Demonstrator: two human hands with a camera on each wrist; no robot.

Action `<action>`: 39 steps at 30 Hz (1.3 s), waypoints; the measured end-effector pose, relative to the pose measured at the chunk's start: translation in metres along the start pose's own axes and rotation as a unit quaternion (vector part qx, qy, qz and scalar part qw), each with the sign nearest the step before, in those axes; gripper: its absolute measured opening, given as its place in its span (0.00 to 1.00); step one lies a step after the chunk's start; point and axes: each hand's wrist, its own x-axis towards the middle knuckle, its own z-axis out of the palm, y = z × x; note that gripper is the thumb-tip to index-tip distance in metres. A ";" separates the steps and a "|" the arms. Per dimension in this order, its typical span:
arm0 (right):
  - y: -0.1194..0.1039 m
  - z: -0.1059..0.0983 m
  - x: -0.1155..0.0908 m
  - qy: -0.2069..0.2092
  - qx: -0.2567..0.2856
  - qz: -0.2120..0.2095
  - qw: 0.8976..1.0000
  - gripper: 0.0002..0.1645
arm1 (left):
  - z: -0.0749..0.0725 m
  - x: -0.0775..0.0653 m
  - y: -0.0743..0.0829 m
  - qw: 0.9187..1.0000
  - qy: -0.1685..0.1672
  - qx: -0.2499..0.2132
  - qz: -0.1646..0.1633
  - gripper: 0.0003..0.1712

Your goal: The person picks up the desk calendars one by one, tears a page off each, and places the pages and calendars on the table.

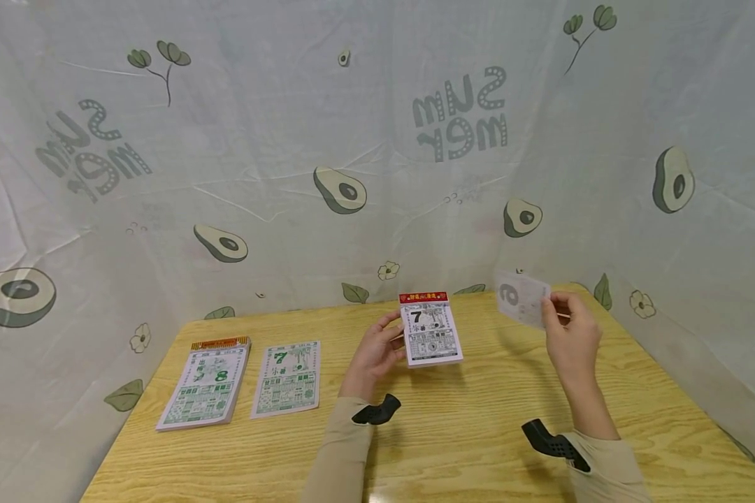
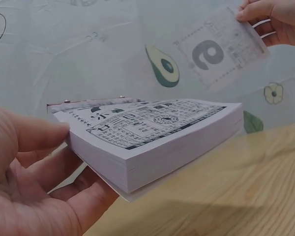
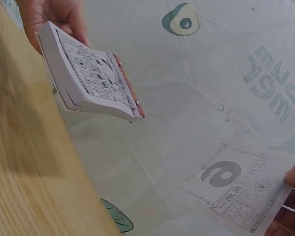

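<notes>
My left hand (image 1: pixel 376 351) grips a small tear-off calendar (image 1: pixel 433 337) by its left edge, thumb on top and fingers beneath. The pad is thick, with a red header strip and a black 7 on its top page. It is held above the table, tilted. Off to the right, my right hand (image 1: pixel 572 337) pinches a thin loose calendar sheet (image 1: pixel 519 300) by one edge, in the air and apart from the pad. A large numeral shows on that sheet, pale as if seen through the paper. In the left wrist view the pad's page edges (image 2: pixel 187 147) face the camera.
On the wooden table (image 1: pixel 453 440) at left lies a second tear-off calendar (image 1: pixel 207 384), printed green with an 8. Beside it lies a loose sheet (image 1: pixel 287 379) with a green 7. A pale curtain (image 1: pixel 277 140) with avocado prints hangs behind and at the sides.
</notes>
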 end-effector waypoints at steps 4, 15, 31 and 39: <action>0.002 0.002 0.000 0.001 0.000 -0.004 1.000 0.13 | -0.007 0.001 0.001 1.000 0.012 0.003 -0.007 0.21; 0.010 0.014 -0.007 -0.040 -0.019 -0.012 0.999 0.11 | -0.026 0.001 0.004 0.998 0.048 0.029 -0.010 0.23; 0.021 0.035 -0.020 -0.067 -0.017 -0.060 0.996 0.07 | -0.048 -0.005 0.013 0.992 0.096 0.076 -0.030 0.23; 0.024 0.042 -0.027 -0.090 -0.021 -0.069 0.993 0.06 | -0.056 -0.006 0.015 0.989 0.105 0.098 -0.040 0.22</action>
